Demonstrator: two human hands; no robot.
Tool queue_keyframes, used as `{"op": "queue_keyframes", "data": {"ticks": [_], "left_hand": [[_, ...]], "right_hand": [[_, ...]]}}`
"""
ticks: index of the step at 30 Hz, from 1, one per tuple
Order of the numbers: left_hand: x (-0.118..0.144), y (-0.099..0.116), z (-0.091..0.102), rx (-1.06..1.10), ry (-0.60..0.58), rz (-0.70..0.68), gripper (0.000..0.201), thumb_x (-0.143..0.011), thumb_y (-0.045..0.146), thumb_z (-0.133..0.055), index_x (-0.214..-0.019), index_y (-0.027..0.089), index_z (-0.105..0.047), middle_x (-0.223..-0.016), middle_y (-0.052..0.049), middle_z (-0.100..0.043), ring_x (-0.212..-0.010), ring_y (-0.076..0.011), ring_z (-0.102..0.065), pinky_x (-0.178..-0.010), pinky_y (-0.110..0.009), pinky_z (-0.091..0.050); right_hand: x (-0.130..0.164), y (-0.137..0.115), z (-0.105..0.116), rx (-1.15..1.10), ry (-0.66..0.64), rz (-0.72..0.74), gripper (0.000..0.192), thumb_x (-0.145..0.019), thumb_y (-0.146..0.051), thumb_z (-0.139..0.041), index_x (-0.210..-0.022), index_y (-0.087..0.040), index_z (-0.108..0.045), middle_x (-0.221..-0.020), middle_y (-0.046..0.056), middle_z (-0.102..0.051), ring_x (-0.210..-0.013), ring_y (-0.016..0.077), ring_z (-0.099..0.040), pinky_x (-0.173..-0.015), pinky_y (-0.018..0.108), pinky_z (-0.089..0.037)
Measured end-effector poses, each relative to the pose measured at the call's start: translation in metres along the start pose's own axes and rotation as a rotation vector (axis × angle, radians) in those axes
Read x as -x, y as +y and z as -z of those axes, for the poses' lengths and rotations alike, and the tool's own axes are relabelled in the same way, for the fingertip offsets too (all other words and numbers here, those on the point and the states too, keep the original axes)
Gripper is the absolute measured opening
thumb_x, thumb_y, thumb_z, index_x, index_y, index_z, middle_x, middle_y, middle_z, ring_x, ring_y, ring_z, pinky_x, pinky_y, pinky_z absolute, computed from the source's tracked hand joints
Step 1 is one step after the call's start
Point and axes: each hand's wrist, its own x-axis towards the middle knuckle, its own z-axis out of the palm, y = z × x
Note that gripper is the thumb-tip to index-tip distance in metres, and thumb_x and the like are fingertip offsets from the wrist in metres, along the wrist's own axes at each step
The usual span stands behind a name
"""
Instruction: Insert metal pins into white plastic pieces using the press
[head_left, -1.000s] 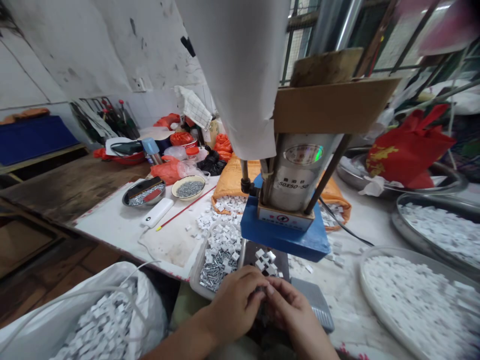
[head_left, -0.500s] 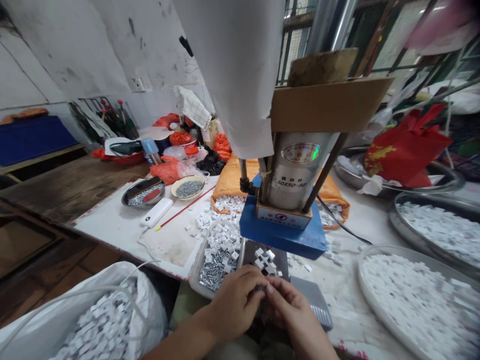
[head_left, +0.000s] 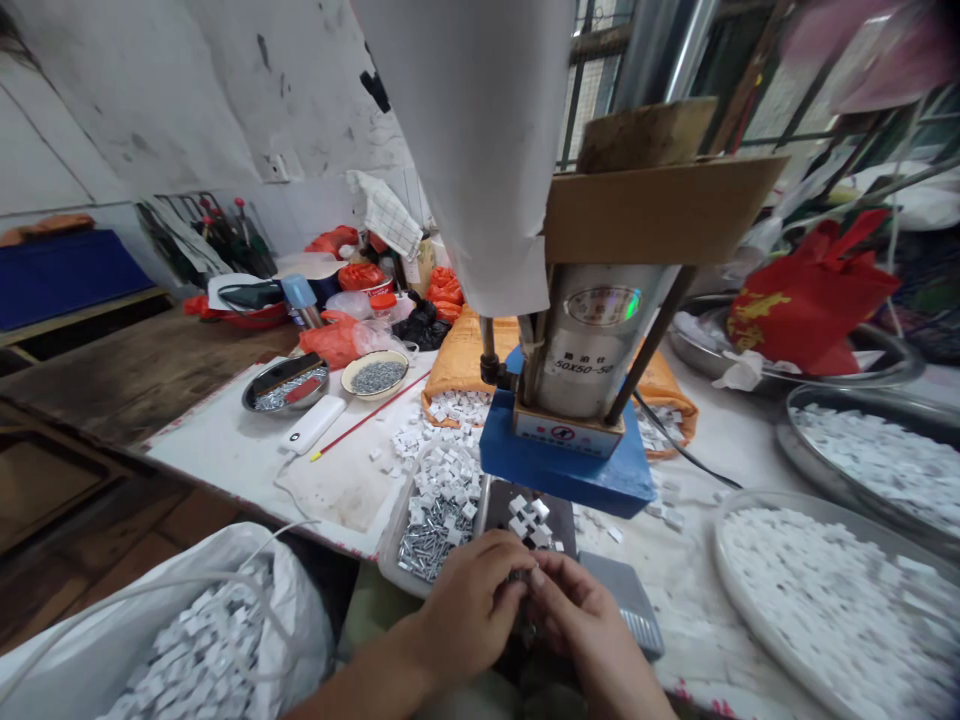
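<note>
Both your hands meet at the near edge of the bench, fingertips pressed together over something small and dark. Your left hand (head_left: pixel 469 605) curls in from the left, your right hand (head_left: pixel 581 620) from the right, and they touch at the fingertips. You seem to pinch a tiny piece (head_left: pixel 519 577) between them, but the fingers hide most of it, so you cannot tell what it is.

Set against the two earlier pictures, almost nothing has shifted: your hands sit in the same spot, in the same pinch, and only the view has drifted a little. By that, the fiddling at your fingertips looks unfinished.

Just beyond your fingers, a few white clips (head_left: pixel 529 522) lie on the dark plate (head_left: pixel 496 505) under the blue press base (head_left: pixel 566 470). Left of the plate, touching it, a shallow tray (head_left: pixel 391 555) holds metal nails (head_left: pixel 427 545) and more white clips. A grey block (head_left: pixel 626 600) sits just right of your right hand. At your lower left, a plastic bag (head_left: pixel 150 620) gapes, full of white pieces.

Further out, a round tray (head_left: pixel 731 575) on the right is heaped with white pieces. On the left lie a white power bank (head_left: pixel 313 424), a red stick (head_left: pixel 371 417) and two dishes of small metal parts (head_left: pixel 379 377). Behind the press, an orange sack (head_left: pixel 461 360) spills clips, and a red bag (head_left: pixel 814 300) stands far right.
</note>
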Motion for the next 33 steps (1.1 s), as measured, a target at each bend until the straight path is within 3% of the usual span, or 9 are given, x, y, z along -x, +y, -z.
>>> {"op": "queue_keyframes", "data": {"ticks": [7, 16, 33], "left_hand": [[0.0011, 0.0016, -0.002, -0.036, -0.057, -0.038, 0.036, -0.073, -0.002, -0.045, -0.101, 0.018, -0.056, -0.099, -0.007, -0.059, -0.093, -0.0191, -0.055, -0.084, -0.031, -0.045], [0.0012, 0.0, -0.0023, -0.023, -0.039, -0.054, 0.037, -0.073, -0.003, -0.045, -0.101, 0.019, -0.055, -0.099, -0.007, -0.059, -0.093, -0.0189, -0.055, -0.085, -0.031, -0.045], [0.0012, -0.0019, -0.0025, -0.001, -0.04, -0.026, 0.034, -0.073, -0.002, -0.045, -0.097, 0.018, -0.057, -0.096, -0.007, -0.06, -0.091, -0.0196, -0.055, -0.083, -0.032, -0.046]], "right_hand": [[0.0017, -0.0031, 0.0003, -0.002, 0.038, 0.02, 0.039, -0.059, -0.05, -0.076, -0.075, -0.016, -0.064, -0.048, -0.007, -0.048, -0.041, 0.0044, -0.032, -0.039, 0.017, -0.022], [-0.0003, -0.0032, 0.0004, 0.024, 0.031, 0.024, 0.04, -0.059, -0.052, -0.075, -0.074, -0.016, -0.065, -0.042, -0.009, -0.04, -0.039, 0.0053, -0.028, -0.039, 0.018, -0.019], [0.0003, -0.0038, -0.0011, -0.004, 0.025, -0.012, 0.042, -0.057, -0.052, -0.076, -0.073, -0.016, -0.064, -0.045, -0.009, -0.043, -0.039, 0.0047, -0.03, -0.041, 0.018, -0.021]]}}
